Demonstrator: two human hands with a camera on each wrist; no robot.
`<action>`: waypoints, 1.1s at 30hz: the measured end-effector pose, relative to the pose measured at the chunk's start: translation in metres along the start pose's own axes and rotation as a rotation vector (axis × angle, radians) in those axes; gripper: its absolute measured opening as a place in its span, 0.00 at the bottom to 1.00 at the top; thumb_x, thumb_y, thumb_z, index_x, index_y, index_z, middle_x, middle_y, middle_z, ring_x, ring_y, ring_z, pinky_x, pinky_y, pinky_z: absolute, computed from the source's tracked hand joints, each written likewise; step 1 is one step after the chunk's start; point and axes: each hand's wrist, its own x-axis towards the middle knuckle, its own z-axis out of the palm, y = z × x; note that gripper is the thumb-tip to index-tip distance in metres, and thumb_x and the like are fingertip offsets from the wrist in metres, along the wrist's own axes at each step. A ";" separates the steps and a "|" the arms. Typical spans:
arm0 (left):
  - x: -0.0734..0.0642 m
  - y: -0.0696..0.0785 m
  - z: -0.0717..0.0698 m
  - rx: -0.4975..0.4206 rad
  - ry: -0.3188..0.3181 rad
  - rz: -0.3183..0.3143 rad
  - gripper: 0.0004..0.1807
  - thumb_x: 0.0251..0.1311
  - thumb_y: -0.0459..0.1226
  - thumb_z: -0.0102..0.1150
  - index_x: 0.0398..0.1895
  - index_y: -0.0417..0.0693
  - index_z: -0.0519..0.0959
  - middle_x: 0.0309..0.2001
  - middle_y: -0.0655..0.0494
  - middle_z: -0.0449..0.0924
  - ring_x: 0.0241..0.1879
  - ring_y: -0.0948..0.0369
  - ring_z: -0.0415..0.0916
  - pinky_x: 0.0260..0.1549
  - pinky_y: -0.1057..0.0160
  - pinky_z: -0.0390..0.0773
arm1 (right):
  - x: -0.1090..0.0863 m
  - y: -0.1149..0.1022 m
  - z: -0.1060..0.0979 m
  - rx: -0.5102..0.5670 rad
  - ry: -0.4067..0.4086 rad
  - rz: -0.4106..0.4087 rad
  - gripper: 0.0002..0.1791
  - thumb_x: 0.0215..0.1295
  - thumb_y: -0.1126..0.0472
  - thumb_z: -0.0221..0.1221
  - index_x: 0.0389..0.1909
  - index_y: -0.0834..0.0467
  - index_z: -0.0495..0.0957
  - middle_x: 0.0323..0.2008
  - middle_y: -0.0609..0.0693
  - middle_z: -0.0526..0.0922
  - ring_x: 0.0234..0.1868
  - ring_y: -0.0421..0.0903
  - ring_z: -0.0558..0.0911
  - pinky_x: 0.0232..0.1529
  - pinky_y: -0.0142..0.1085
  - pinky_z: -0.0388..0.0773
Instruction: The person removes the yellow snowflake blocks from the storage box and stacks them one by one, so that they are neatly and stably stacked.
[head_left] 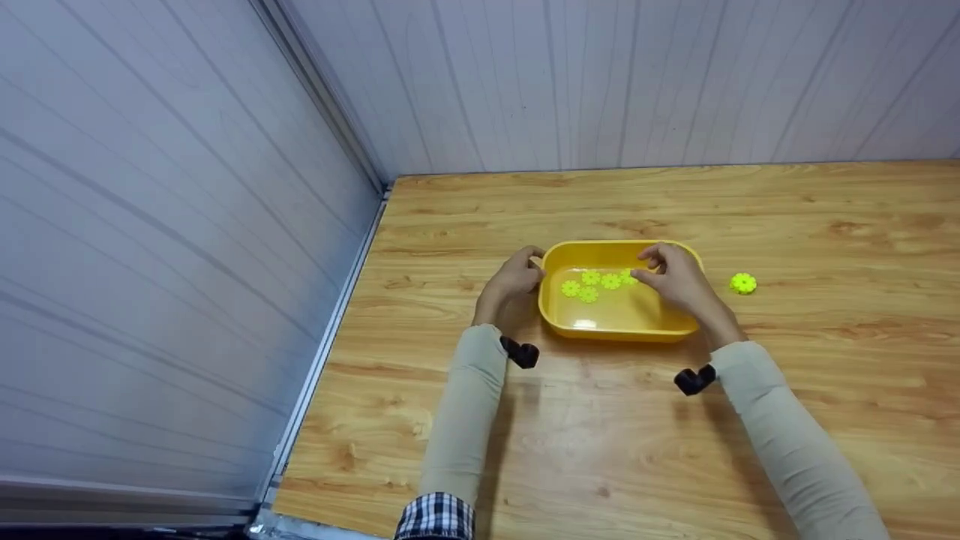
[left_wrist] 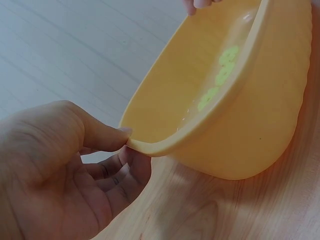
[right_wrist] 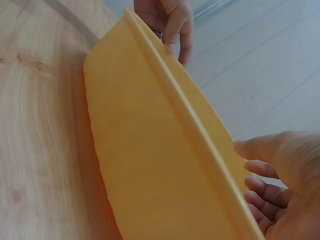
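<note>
A yellow plastic basin [head_left: 615, 334] sits on the wooden table. Several flat, flower-shaped, yellow-green pieces [head_left: 589, 295] lie on its floor, toward the left and middle. My left hand [head_left: 516, 274] pinches the basin's left rim between thumb and fingers, which the left wrist view shows closely. Over the right part of the basin hovers my right hand [head_left: 677, 279], its thumb and fingers apart and loosely bent. In the right wrist view no piece shows between those fingers [right_wrist: 262, 170]. The right hand partly covers one flower piece [head_left: 628, 277] in the head view.
To the right of the basin, another yellow-green flower-shaped piece [head_left: 743, 283], perhaps a small stack, lies on the table [head_left: 840, 360]. Pale panelled walls [head_left: 480, 82] rise behind the table and along its left edge. A black wrist camera hangs at each sleeve.
</note>
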 end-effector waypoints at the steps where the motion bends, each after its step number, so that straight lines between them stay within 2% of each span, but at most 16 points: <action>1: 0.000 0.000 0.000 -0.001 -0.001 0.003 0.20 0.68 0.32 0.45 0.63 0.46 0.67 0.38 0.51 0.72 0.35 0.61 0.72 0.46 0.58 0.79 | 0.001 0.000 0.001 -0.013 -0.008 0.009 0.23 0.67 0.53 0.57 0.55 0.66 0.72 0.46 0.61 0.71 0.42 0.53 0.69 0.42 0.42 0.67; 9: 0.000 0.000 0.000 0.022 -0.001 -0.011 0.19 0.68 0.33 0.46 0.62 0.48 0.67 0.38 0.52 0.72 0.35 0.61 0.70 0.39 0.64 0.75 | 0.006 0.003 0.006 -0.099 -0.084 0.065 0.24 0.67 0.55 0.57 0.58 0.65 0.70 0.48 0.64 0.70 0.47 0.57 0.70 0.45 0.47 0.69; 18: 0.001 0.000 -0.001 0.021 -0.005 -0.025 0.19 0.69 0.33 0.45 0.62 0.49 0.67 0.39 0.52 0.71 0.36 0.61 0.69 0.42 0.63 0.74 | 0.009 0.004 0.012 -0.213 -0.149 0.066 0.26 0.66 0.58 0.57 0.62 0.66 0.69 0.50 0.66 0.71 0.48 0.58 0.69 0.47 0.50 0.69; 23: 0.001 0.000 -0.001 0.012 -0.009 -0.040 0.19 0.69 0.33 0.46 0.62 0.50 0.68 0.41 0.52 0.72 0.38 0.61 0.70 0.46 0.60 0.75 | 0.009 0.002 0.016 -0.280 -0.154 0.061 0.27 0.64 0.61 0.56 0.64 0.65 0.68 0.54 0.68 0.71 0.53 0.61 0.66 0.56 0.54 0.62; 27: 0.000 0.000 0.000 0.022 -0.004 -0.020 0.19 0.69 0.33 0.46 0.62 0.49 0.68 0.40 0.51 0.72 0.37 0.61 0.71 0.46 0.60 0.77 | 0.009 0.002 0.018 -0.332 -0.121 0.026 0.24 0.61 0.64 0.57 0.58 0.66 0.73 0.53 0.67 0.74 0.54 0.63 0.66 0.60 0.54 0.58; 31: -0.001 0.000 0.000 0.053 0.011 0.009 0.19 0.68 0.33 0.46 0.62 0.48 0.68 0.38 0.52 0.73 0.35 0.62 0.72 0.42 0.62 0.78 | 0.010 0.003 0.019 -0.352 -0.087 0.013 0.17 0.58 0.65 0.59 0.49 0.67 0.76 0.45 0.65 0.76 0.49 0.61 0.67 0.55 0.52 0.60; 33: -0.001 0.000 0.001 0.056 0.018 0.006 0.19 0.68 0.33 0.46 0.61 0.49 0.68 0.38 0.53 0.73 0.35 0.62 0.72 0.41 0.63 0.77 | 0.010 0.004 0.019 -0.344 -0.085 0.032 0.16 0.58 0.64 0.61 0.46 0.68 0.76 0.43 0.64 0.74 0.47 0.60 0.67 0.52 0.51 0.62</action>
